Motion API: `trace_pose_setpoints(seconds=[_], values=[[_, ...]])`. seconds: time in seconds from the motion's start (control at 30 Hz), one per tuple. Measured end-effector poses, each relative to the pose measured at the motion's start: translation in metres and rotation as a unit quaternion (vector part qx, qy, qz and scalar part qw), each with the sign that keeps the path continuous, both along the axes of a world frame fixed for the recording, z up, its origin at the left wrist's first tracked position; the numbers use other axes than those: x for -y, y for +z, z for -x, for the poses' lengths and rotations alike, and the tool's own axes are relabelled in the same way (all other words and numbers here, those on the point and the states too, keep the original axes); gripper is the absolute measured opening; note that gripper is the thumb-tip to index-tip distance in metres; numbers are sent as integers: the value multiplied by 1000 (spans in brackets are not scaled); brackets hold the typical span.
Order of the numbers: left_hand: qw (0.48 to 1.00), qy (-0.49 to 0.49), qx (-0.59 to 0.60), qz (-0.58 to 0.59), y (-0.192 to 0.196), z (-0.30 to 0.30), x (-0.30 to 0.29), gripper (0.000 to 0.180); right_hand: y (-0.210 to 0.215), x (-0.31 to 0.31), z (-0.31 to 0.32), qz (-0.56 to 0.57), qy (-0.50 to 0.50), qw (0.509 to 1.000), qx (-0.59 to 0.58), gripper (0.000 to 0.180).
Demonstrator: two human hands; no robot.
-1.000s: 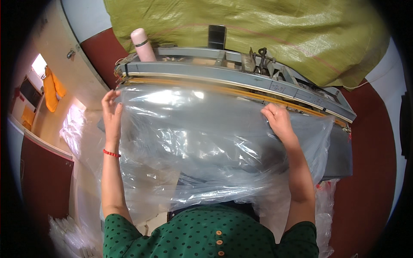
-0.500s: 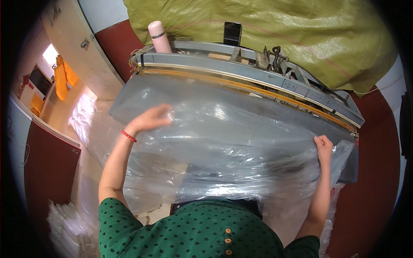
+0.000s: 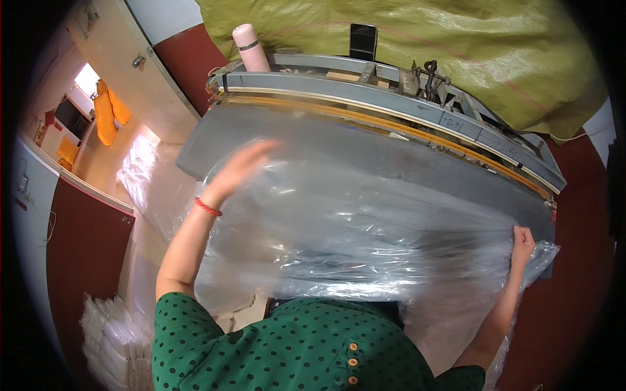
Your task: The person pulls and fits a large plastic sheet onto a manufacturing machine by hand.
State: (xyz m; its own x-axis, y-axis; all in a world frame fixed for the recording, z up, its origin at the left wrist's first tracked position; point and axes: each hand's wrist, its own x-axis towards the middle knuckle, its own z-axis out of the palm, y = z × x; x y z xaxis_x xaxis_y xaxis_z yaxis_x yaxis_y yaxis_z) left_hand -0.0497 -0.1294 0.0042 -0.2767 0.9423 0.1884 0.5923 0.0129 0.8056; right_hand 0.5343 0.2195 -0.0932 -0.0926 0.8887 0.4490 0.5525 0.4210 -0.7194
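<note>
Grey worktable fills the middle of the frame, backed along its upper edge by one long heat-sealing bar of blue-grey metal with an orange strip, running from upper centre down to the right. Behind it hangs one olive-green woven tarpaulin; one pink flask and one dark phone stand on the machine's top ledge. One stack of folded clear bags sits at lower left beside a maroon wall panel.

One large clear plastic sheet lies across the table, its long axis running left to right, roughly parallel to the sealing bar. It spans between the two hands and drapes off the near edge toward the green dotted shirt.

Left hand, centre-left, with a red thread bracelet at the wrist, is motion-blurred; its fingers look spread and flat over the sheet's upper-left part, gripping nothing that can be made out. Right hand, at the right edge, has its fingers curled closed on the sheet's right end, where the film bunches.

The sealing bar lies up-frame from both hands. The left hand appears the nearer to it; the right holds the sheet's far end, well apart from the left.
</note>
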Motion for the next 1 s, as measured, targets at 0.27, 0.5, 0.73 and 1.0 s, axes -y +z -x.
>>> trace_pose_setpoints(seconds=[0.27,0.5,0.73,1.0], values=[[848,328,-392,138,-82,95,44,42,-6,-27,-87,-33,-99,991,78,29],[978,33,-204,-33,-49,-21,9,26,5,-6,-71,-41,-158,972,169,32],[997,14,73,37,-7,-84,-19,4,2,-6,-64,-75,-150,976,141,31],[832,-23,-522,-184,58,-93,10,38,-5,-12,-82,-44,-156,976,146,28]])
